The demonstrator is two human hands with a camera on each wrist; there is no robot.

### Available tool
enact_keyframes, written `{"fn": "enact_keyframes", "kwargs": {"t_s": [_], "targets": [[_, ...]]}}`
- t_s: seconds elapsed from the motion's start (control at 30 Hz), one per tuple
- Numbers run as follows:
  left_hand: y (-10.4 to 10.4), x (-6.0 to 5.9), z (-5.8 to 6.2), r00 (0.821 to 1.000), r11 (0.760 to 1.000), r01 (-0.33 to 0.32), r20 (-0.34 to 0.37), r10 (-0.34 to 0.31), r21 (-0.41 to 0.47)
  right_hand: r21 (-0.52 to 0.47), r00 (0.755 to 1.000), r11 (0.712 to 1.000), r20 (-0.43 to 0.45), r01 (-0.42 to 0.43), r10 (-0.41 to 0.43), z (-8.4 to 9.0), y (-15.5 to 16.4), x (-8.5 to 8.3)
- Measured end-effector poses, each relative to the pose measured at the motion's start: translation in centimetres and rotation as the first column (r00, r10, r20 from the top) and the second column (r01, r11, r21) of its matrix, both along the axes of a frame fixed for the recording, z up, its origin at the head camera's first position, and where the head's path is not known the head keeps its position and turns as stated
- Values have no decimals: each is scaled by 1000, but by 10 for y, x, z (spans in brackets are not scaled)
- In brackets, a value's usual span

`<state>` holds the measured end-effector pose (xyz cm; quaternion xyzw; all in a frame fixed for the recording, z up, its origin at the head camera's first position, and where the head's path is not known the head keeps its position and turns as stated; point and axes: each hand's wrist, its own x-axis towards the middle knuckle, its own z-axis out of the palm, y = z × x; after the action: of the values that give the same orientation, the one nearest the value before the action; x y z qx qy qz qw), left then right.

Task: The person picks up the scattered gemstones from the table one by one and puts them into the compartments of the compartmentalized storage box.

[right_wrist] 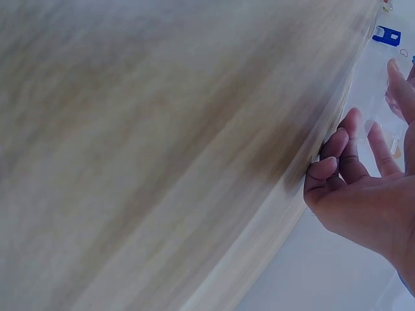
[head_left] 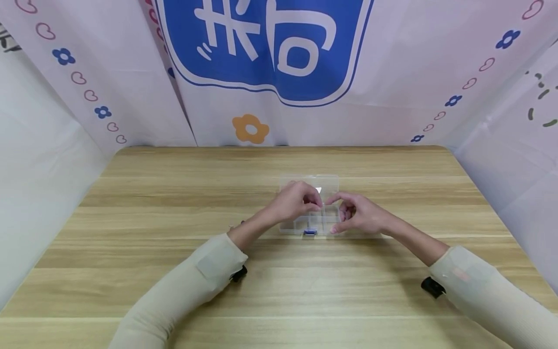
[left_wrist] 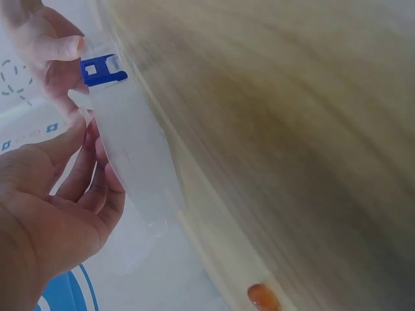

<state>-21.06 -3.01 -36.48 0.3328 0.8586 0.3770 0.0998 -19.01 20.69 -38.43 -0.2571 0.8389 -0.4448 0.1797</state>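
A small clear plastic compartment box (head_left: 311,219) lies in the middle of the wooden table (head_left: 174,218), its lid (head_left: 324,182) open toward the back. A blue latch (head_left: 310,232) sits on its front edge. My left hand (head_left: 316,202) curls over the box's left part, fingertips on an inner divider. My right hand (head_left: 334,213) grips the right end, thumb at the front wall and index finger arched over the top. In the left wrist view my left hand (left_wrist: 84,162) holds the side of the box (left_wrist: 139,162) below the blue latch (left_wrist: 102,70). The right wrist view shows my right hand (right_wrist: 350,149) curled, with the latch (right_wrist: 387,35) beyond it.
A printed pink-and-white cloth backdrop (head_left: 279,72) closes off the table's back and both sides. Bare wood stretches all around the box. Black camera mounts sit at my left wrist (head_left: 238,274) and right wrist (head_left: 432,287).
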Motion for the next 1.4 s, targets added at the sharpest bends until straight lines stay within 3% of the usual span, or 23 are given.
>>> {"fn": "enact_keyframes", "kwargs": {"t_s": [0.73, 1.4], "targets": [[19, -2, 5, 1000, 999, -17, 16, 18, -42, 12, 1000, 1000, 4, 8, -8, 2, 0, -1], [23, -2, 0, 1000, 998, -12, 23, 14, -67, 26, 1000, 1000, 20, 4, -4, 1, 0, -1]]}}
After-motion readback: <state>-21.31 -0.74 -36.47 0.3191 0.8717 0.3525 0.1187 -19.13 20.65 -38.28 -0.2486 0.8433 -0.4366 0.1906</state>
